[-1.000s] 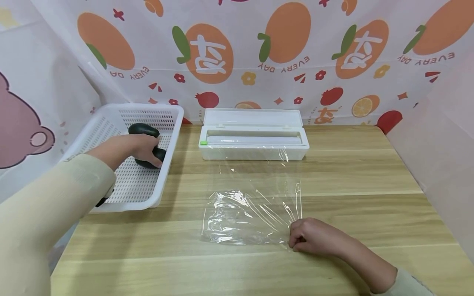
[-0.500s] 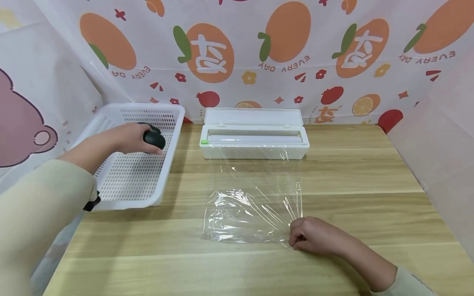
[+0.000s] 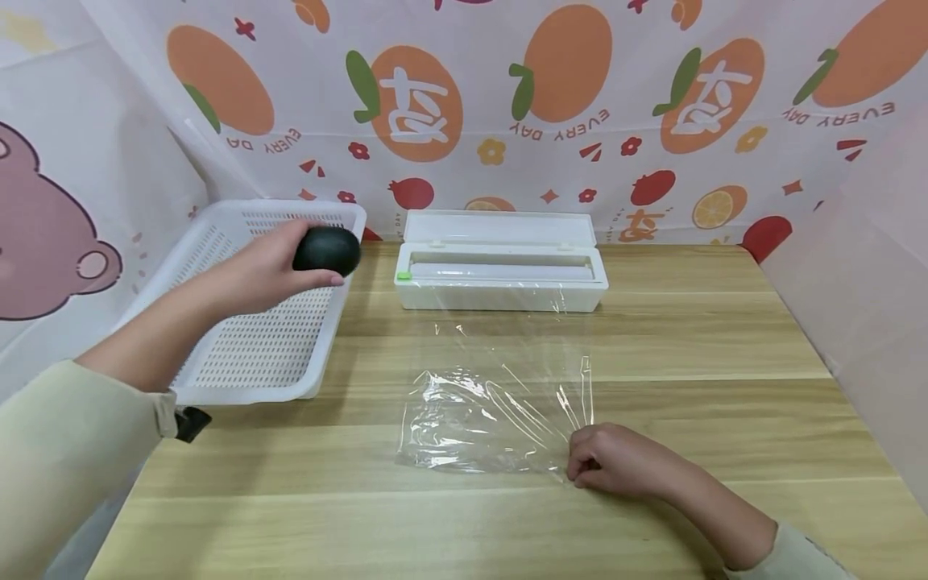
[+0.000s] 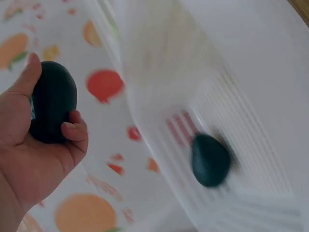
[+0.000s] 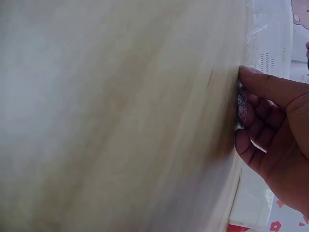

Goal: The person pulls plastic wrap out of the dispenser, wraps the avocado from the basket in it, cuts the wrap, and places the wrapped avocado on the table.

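**While one hand lifts an avocado, the other pins the wrap**

While the left hand (image 3: 271, 270) is raised over the white basket (image 3: 239, 354), its forearm reaching out from a cream sleeve, its fingers (image 4: 72, 131) curl tight around a dark avocado (image 3: 327, 250) above the basket's right rim. A second avocado (image 4: 210, 160) lies in the basket, blurred in the left wrist view and hidden in the head view. Right of the basket, the right hand (image 3: 616, 461) rests on the counter (image 3: 689, 346), fingers (image 5: 263, 84) curled together, pinching the near corner of the plastic wrap (image 3: 493, 411). Behind the wrap stands an open dispenser box (image 3: 500, 266). The right wrist view is mostly smeared.
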Tool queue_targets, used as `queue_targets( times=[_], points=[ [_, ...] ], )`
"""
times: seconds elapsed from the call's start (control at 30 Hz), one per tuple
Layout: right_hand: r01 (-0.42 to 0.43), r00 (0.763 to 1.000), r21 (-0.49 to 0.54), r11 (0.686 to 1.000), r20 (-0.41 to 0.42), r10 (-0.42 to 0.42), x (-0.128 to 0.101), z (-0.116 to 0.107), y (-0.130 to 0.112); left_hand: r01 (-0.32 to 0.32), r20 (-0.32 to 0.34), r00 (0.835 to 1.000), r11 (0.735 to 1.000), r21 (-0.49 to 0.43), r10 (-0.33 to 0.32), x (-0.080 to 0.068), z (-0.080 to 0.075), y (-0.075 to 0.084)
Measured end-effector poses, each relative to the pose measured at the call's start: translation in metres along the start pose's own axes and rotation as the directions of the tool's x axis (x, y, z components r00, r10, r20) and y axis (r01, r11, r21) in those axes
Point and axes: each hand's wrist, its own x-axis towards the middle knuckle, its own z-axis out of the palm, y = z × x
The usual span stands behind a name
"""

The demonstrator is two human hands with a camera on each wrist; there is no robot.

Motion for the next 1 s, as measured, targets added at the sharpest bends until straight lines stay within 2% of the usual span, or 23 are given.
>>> queue_targets(
  times=[0.2, 0.43, 0.53, 0.63, 0.87, 1.0],
  points=[
    [0.031, 0.999, -0.056, 0.998, -0.040, -0.033, -0.001, 0.003, 0.001, -0.089, 0.029, 0.996, 0.995, -0.045, 0.090, -0.012, 0.029, 0.041],
    [0.022, 0.996, -0.099, 0.995, -0.087, -0.031, -0.004, 0.005, -0.001, -0.217, 0.080, 0.972, 0.975, -0.049, 0.221, -0.014, 0.077, 0.071],
    [0.017, 0.994, -0.114, 0.993, -0.104, -0.029, -0.004, 0.005, -0.001, -0.266, 0.063, 0.962, 0.964, -0.025, 0.267, -0.012, 0.099, 0.077],
    [0.018, 0.993, -0.126, 0.992, -0.114, -0.033, -0.004, 0.006, 0.000, -0.280, 0.064, 0.958, 0.960, -0.017, 0.281, -0.009, 0.119, 0.080],
    [0.016, 0.994, -0.118, 0.993, -0.104, -0.029, -0.005, 0.007, 0.001, -0.247, 0.111, 0.963, 0.969, -0.021, 0.247, -0.003, 0.159, 0.086],
    [0.011, 0.995, -0.114, 0.993, -0.100, -0.022, -0.006, 0.007, 0.002, -0.261, 0.111, 0.959, 0.965, -0.017, 0.262, 0.000, 0.177, 0.090]
  ],
)
